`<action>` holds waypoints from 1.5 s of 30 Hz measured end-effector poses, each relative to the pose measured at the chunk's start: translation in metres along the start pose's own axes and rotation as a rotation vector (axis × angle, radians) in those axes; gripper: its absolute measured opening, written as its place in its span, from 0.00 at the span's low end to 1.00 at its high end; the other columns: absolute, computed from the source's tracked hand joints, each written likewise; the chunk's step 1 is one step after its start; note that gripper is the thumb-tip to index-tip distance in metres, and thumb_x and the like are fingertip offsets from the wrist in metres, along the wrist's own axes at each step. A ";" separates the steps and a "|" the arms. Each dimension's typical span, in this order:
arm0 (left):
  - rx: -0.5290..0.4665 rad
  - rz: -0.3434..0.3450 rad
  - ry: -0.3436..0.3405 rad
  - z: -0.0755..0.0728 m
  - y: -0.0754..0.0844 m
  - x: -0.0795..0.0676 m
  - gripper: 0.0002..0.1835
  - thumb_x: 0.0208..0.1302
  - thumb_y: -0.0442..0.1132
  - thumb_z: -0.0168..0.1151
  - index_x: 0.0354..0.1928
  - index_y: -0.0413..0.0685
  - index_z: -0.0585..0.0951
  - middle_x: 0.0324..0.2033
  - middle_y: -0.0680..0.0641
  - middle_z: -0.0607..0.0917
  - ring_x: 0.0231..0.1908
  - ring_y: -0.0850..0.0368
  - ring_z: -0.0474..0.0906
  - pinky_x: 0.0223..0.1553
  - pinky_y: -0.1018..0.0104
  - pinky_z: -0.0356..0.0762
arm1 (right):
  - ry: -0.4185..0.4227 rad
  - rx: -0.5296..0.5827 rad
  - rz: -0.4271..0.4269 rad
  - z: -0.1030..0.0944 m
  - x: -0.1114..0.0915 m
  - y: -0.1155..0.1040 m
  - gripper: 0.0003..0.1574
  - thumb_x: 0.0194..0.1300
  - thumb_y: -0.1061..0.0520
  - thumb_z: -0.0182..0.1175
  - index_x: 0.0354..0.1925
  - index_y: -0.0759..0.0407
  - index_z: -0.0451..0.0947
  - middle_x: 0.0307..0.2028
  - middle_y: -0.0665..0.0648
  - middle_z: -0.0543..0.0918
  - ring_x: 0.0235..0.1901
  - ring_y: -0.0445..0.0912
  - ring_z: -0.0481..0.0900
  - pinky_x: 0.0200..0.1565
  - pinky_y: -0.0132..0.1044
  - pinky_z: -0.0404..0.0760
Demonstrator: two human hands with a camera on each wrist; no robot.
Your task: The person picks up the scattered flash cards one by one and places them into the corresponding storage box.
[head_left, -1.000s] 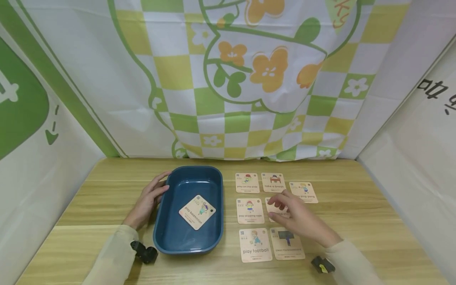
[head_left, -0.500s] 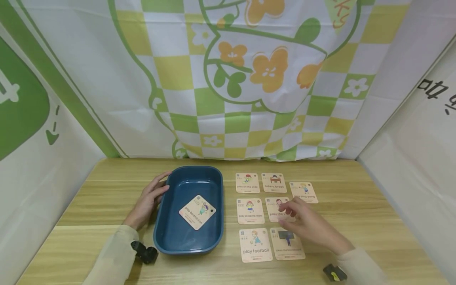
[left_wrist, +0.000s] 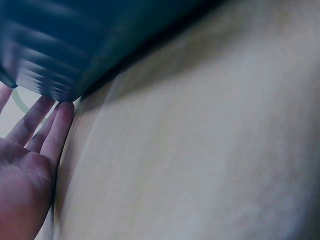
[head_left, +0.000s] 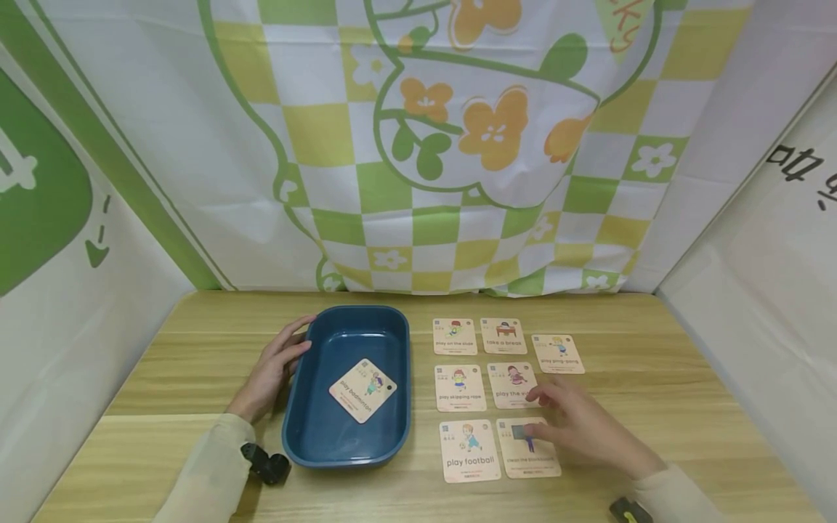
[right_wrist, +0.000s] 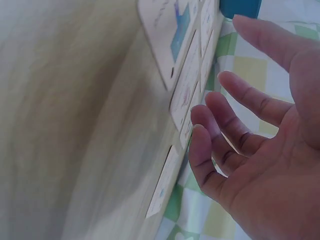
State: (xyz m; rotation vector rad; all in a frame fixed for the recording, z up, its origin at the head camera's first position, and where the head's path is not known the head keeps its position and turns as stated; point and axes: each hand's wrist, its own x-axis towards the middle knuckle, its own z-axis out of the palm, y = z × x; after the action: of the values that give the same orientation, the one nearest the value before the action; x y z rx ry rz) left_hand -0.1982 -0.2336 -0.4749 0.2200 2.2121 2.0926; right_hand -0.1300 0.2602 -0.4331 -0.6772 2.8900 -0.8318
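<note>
We see two hands working at a wooden counter. The left hand is at the left side of a deep blue tray; its fingers are almost straight and spread a little, and they touch the tray's outer side without wrapping around it. In the tray lies one square card, "play badminton", turned so that a corner points towards us, with its picture up. The right hand is at the other cards, with fingers apart and loosely bent, and it has hold of nothing. From the head view, its thumb covers a part of the "clean the blackboard" card, and a fingertip is over the near right corner of a "play the" card, of which the last word is partly hidden; we cannot tell if it touches them. Beside these two cards, on the side of the tray, lie "play football" and "play skipping rope". Farther away we find "play on the slide" and "take a break", and to their right "play ping-pong". Behind the counter hangs a checked cloth with orange flowers.
</note>
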 end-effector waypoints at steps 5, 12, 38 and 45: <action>0.007 -0.008 0.000 0.000 0.000 -0.001 0.29 0.81 0.44 0.48 0.78 0.47 0.59 0.71 0.34 0.64 0.56 0.63 0.75 0.53 0.73 0.75 | -0.042 -0.031 0.025 -0.001 -0.006 0.003 0.34 0.52 0.36 0.76 0.50 0.51 0.82 0.48 0.50 0.76 0.50 0.48 0.76 0.56 0.56 0.76; 0.008 -0.009 0.006 0.000 0.001 -0.001 0.29 0.81 0.44 0.48 0.78 0.46 0.59 0.70 0.33 0.64 0.55 0.65 0.76 0.53 0.73 0.75 | -0.152 -0.046 0.059 -0.003 -0.011 0.006 0.49 0.39 0.25 0.77 0.53 0.52 0.81 0.44 0.49 0.72 0.47 0.47 0.72 0.56 0.59 0.75; 0.016 -0.015 0.009 -0.001 0.002 -0.001 0.29 0.81 0.45 0.48 0.78 0.47 0.59 0.70 0.33 0.64 0.54 0.64 0.76 0.53 0.73 0.75 | -0.230 -0.047 0.072 -0.005 -0.008 0.011 0.52 0.30 0.31 0.81 0.51 0.53 0.77 0.47 0.49 0.71 0.51 0.49 0.72 0.58 0.58 0.74; 0.004 -0.008 0.007 0.000 0.002 -0.001 0.29 0.81 0.43 0.48 0.78 0.45 0.58 0.69 0.31 0.65 0.55 0.61 0.77 0.52 0.72 0.77 | -0.246 -0.062 0.046 -0.005 -0.006 0.012 0.49 0.31 0.34 0.83 0.47 0.52 0.74 0.43 0.48 0.69 0.44 0.45 0.68 0.51 0.46 0.76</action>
State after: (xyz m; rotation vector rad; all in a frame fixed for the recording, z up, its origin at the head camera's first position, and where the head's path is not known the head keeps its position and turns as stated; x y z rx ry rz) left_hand -0.1973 -0.2338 -0.4727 0.2037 2.2175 2.0883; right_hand -0.1303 0.2747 -0.4357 -0.6643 2.7078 -0.6078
